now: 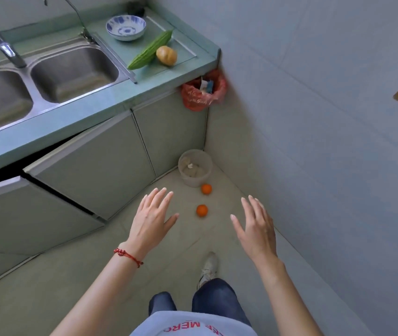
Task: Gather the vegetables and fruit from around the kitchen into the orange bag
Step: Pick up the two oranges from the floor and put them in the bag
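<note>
Both hands are held out over the floor, palms down, with nothing in them. The left hand [150,218] has its grip apart, fingers spread and straight, and a red string bracelet [128,256] sits on its wrist. The right hand [256,229] is likewise apart, fingers loosely extended.

Between and just beyond the two hands, two small round oranges lie on the pale tiled floor [72,287]. The nearer orange [202,210] is bright and smooth-skinned with a faint dimple on top; the farther orange [206,189] looks the same and lies just beside a translucent plastic bin [195,167] that stands in the corner where the cabinet meets the wall.

Up on the green worktop [110,98], to the right of the steel double sink [72,71], a long green bitter gourd [150,50] with a bumpy ridged skin lies at a slant. A tan, oval potato [166,55] rests touching its right side. Behind them sits a white bowl with blue pattern [125,27].

A reddish-orange plastic bag [202,92] hangs at the end of the worktop against the wall, its mouth open, with bits of paper or packaging showing inside. One cabinet door [91,170] below the sink stands ajar. A pale shoe [209,266] and dark trouser legs show at the bottom.
</note>
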Demonstrator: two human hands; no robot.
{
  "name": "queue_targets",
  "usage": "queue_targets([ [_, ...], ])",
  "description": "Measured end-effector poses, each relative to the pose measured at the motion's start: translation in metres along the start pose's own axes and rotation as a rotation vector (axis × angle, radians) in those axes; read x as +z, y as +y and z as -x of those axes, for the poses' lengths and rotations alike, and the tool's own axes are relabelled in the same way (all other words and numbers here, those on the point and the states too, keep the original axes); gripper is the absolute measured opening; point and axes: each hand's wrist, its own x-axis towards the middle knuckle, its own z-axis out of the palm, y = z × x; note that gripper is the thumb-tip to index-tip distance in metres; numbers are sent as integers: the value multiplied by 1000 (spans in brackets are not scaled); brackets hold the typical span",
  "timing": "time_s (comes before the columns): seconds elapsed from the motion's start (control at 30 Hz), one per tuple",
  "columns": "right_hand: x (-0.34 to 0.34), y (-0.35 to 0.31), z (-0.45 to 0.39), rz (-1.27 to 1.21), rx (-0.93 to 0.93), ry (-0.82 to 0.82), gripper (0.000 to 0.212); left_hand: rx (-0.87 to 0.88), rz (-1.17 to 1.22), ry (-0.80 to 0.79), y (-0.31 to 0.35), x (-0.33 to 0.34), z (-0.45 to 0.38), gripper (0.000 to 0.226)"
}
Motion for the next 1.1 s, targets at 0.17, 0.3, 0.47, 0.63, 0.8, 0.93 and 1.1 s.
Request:
queue_targets([
  [0.17,9,30,-70,29,-25,-52,56,-33,16,-26,8,9,-71,63],
  [0.3,35,40,-106,-3,1,-99,56,-52,44,-52,2,29,-114,62],
  [0.47,85,52,-144,-14,25,-123,55,-68,77,-128,-18,75,-163,68],
  [0.63,157,76,-173,-66,101,-133,57,-52,74,-194,-49,143,-209,66],
  [0.8,249,107,-195,-150,171,-178,63,-45,110,-229,-86,227,-251,72],
  [0.93,331,138,-212,-206,193,-222,66,-58,160,-246,-112,302,-278,74],
  [1.1,433,183,-231,-244,181,-306,53,-13,209,-304,-141,401,-305,84],
])
